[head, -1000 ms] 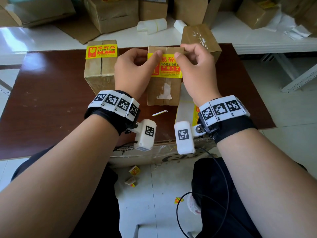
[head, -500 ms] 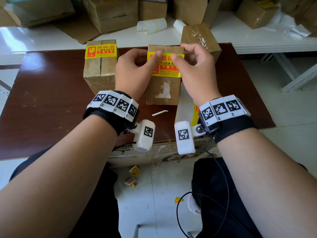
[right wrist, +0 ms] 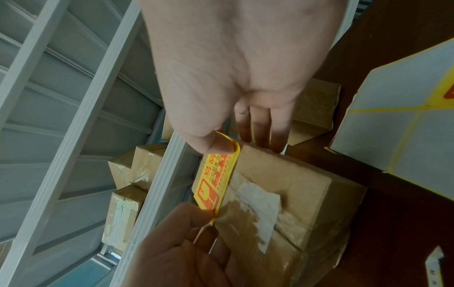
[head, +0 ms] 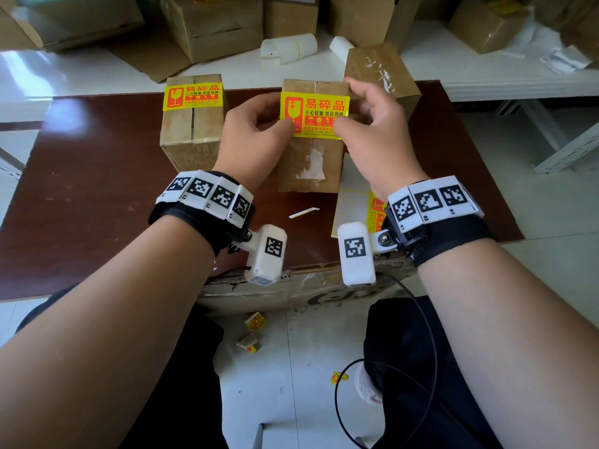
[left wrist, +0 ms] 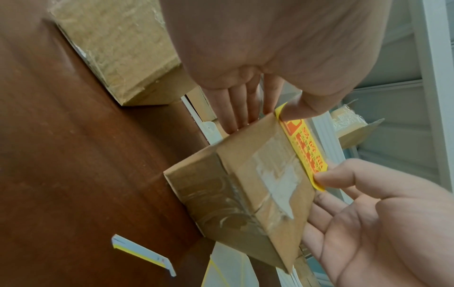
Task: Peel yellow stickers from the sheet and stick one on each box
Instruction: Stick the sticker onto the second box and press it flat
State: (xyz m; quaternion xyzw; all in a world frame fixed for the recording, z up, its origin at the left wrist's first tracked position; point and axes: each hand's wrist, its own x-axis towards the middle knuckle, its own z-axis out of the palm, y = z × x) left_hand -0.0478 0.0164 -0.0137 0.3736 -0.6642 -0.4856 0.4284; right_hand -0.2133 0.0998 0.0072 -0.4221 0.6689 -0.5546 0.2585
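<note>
Item: yellow sticker (head: pixel 313 114), over far top of middle box (head: pixel 309 163), centre of table (head: pixel 97 176). Thin, limp, tacky; likely creases, so take by edges. Left hand (head: pixel 256 137) & right hand (head: pixel 372 134) each pinch a near corner.

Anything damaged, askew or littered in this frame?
Yes. The middle box carries a torn white label remnant under tape, crumpled sticker scraps lie on the floor, and a loose backing strip sits on the table.
</note>
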